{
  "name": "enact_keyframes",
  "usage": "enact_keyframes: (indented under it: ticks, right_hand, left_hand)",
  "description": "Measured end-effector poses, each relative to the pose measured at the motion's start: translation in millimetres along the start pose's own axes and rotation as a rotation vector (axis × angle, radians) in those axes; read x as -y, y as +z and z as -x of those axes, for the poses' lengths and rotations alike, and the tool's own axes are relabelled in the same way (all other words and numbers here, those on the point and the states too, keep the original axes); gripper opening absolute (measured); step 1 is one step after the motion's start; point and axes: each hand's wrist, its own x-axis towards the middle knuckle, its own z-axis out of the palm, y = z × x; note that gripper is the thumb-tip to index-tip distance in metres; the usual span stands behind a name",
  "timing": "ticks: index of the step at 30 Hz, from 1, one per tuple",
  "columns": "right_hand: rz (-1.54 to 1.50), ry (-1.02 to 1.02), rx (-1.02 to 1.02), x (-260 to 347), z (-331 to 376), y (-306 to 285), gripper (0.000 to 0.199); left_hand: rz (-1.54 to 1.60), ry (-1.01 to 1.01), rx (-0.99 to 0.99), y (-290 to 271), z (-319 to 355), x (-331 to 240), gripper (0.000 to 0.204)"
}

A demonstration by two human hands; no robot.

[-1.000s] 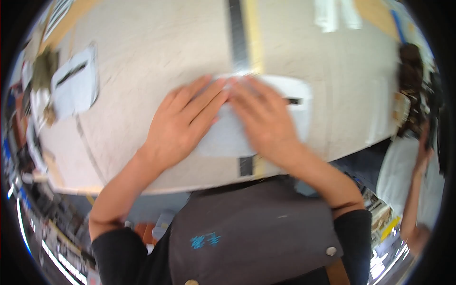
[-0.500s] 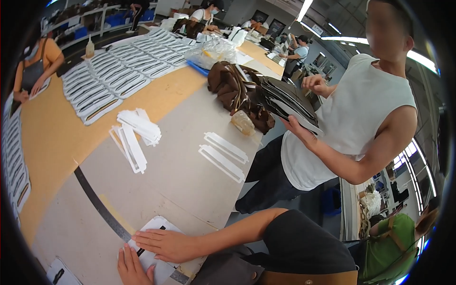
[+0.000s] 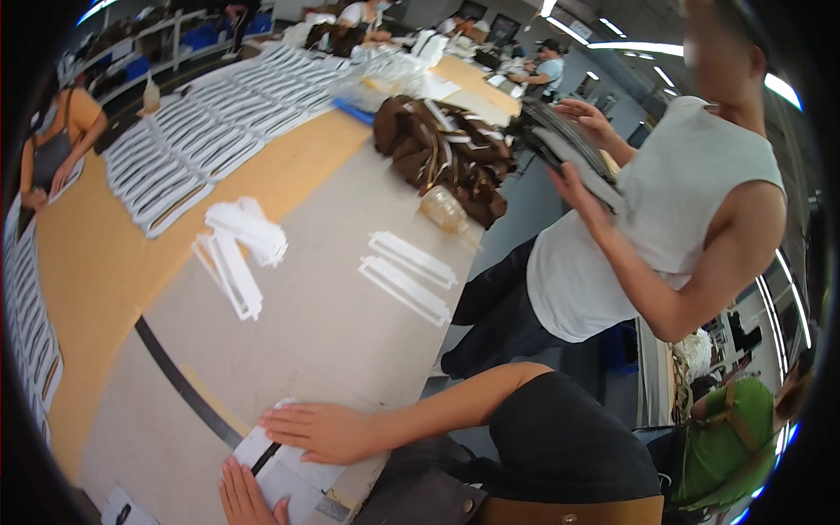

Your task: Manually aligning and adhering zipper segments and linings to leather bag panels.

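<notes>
A white flat piece with a dark strip along it [image 3: 306, 477] lies at the near edge of the table. My left hand [image 3: 249, 497] rests flat on its left side, fingers stretched out and slightly apart. Across its far end lies my right hand [image 3: 325, 432], palm down with straight fingers. Part of the dark strip shows between the two hands; the rest of the piece is partly covered by them. Just beyond my hands, a dark ruler-like strip [image 3: 179, 374] runs along the tabletop.
White slotted strips [image 3: 236, 271] lie mid-table, with two more strips [image 3: 407, 276] to their right. Rows of white pieces [image 3: 214, 114] cover the far left. A brown fabric bundle [image 3: 420, 144] and a clear jar [image 3: 444, 210] sit near a standing person [image 3: 647, 210] holding dark flat pieces [image 3: 573, 153].
My right hand has shifted slightly away from me over the white piece, and more dark strip shows. The standing person's stack has moved right, away from the brown bundle.
</notes>
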Motion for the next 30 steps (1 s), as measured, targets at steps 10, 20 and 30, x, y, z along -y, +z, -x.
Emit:
enact_keyframes:
  ticks: [10, 20, 30]
  right_hand:
    - [0.094, 0.114, 0.187, 2, -3, -49, 0.071]
    - [0.207, 0.119, 0.256, 4, -10, -45, 0.064]
    - [0.174, 0.137, 0.162, -12, 17, -64, 0.056]
  left_hand:
    - [0.059, -0.073, 0.09, -16, 7, 8, 0.076]
    - [0.031, -0.054, 0.0, -18, 22, 22, 0.063]
    - [-0.016, -0.045, -0.033, -18, 19, 22, 0.054]
